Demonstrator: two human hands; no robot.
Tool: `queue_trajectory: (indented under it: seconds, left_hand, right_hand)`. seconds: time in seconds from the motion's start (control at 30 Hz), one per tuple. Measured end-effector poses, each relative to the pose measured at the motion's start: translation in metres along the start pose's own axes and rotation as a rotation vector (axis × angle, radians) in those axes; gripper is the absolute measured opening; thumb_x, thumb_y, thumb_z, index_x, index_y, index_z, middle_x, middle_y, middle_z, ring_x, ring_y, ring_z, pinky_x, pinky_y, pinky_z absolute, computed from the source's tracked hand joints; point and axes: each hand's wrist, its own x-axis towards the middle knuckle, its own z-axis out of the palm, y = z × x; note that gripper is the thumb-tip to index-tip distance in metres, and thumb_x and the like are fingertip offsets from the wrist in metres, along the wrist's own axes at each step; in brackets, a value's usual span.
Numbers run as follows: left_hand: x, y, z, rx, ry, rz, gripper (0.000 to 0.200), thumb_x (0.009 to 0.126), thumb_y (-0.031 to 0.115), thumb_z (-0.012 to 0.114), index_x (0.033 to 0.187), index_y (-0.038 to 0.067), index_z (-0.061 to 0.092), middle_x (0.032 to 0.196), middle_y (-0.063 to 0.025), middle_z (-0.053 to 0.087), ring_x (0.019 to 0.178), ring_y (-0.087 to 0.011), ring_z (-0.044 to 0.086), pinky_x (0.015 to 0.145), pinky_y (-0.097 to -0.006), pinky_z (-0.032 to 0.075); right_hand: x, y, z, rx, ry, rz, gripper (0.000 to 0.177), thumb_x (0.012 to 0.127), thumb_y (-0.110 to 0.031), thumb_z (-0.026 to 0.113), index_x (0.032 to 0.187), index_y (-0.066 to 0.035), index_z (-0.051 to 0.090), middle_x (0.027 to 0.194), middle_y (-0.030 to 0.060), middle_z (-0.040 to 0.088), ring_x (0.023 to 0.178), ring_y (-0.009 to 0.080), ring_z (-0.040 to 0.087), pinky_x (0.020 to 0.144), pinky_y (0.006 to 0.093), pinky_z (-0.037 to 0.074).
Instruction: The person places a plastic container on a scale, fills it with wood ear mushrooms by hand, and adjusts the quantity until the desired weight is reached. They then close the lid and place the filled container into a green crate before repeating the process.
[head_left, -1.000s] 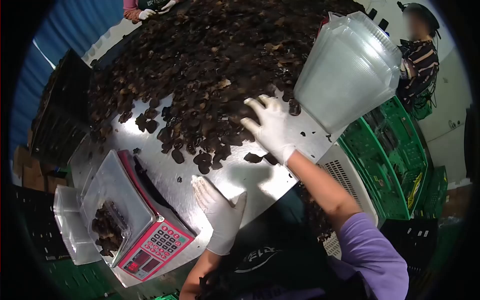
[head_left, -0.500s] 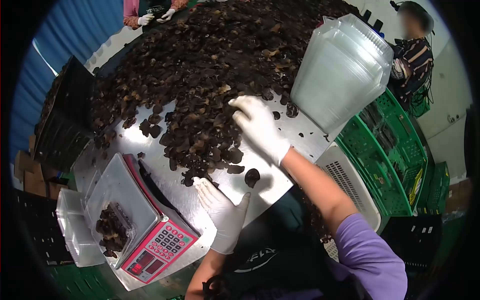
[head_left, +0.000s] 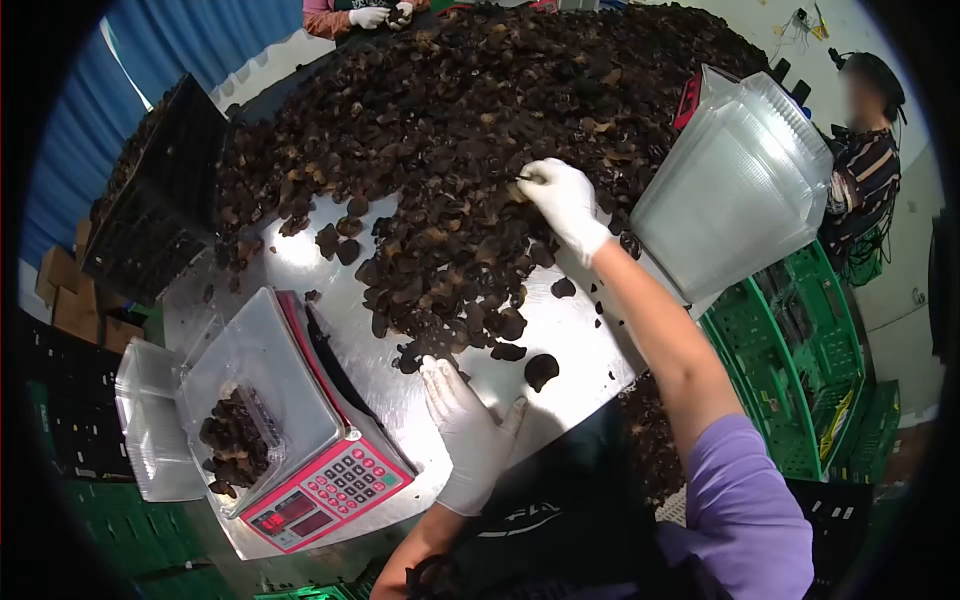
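A large heap of dark brown wood ear mushrooms (head_left: 450, 230) covers the metal table (head_left: 345, 350). My right hand (head_left: 565, 200), in a white glove, is at the heap's right side. Its thumb and fingers are pinched together, with a small dark piece of wood ear mushroom (head_left: 523, 178) showing at the tips. My left hand (head_left: 465, 430), gloved too, rests with fingers stretched out and thumb apart at the near end of the heap, beside a few loose pieces. A single round piece (head_left: 541, 372) lies to its right.
On the left stands a red scale (head_left: 335, 490) bearing a clear tray of mushrooms (head_left: 238, 440). Stacked clear plastic trays (head_left: 735, 190) stand at the right, near green crates (head_left: 790, 350). One co-worker's gloved hands (head_left: 385, 16) are across the heap; another person (head_left: 868, 160) is at right.
My right hand has moved farther over the heap and its fingers have closed to a pinch. My left hand stays near the heap's front end. The whole view has shifted somewhat.
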Motion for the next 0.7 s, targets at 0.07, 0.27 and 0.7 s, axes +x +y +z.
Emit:
queue_trajectory:
  seconds: [0.07,0.27,0.7]
  left_hand:
    - [-0.002,0.0,0.002,0.008,-0.009,-0.023,0.113,0.078,0.048,0.074,0.145,-0.017,0.012,0.149,-0.0412,0.018,0.14,-0.055,0.019,0.116,-0.0574,0.017]
    - [0.0,0.001,0.002,0.007,0.011,-0.032,0.11,0.079,0.048,0.073,0.145,-0.017,0.014,0.15,-0.0386,0.02,0.142,-0.0518,0.019,0.116,-0.0559,0.017]
    - [-0.039,0.008,-0.017,-0.271,-0.013,0.02,0.103,0.081,0.014,0.075,0.15,-0.012,0.004,0.151,-0.0365,0.022,0.142,-0.0476,0.025,0.117,-0.0466,0.021]
  right_hand:
    - [-0.041,-0.004,-0.05,0.199,-0.038,0.022,0.021,0.082,-0.019,0.068,0.098,-0.006,0.072,0.092,0.0081,0.068,0.083,0.0228,0.067,0.076,0.0303,0.051]
    - [-0.182,-0.003,-0.229,-0.307,-0.578,0.063,0.036,0.063,-0.014,0.08,0.096,-0.005,0.071,0.078,0.0125,0.066,0.065,0.0279,0.065,0.064,0.0351,0.052]
    - [-0.222,-0.043,-0.046,-0.014,-0.326,-0.237,0.046,0.072,-0.018,0.076,0.116,-0.009,0.066,0.106,0.009,0.064,0.092,0.0265,0.065,0.081,0.0363,0.051]
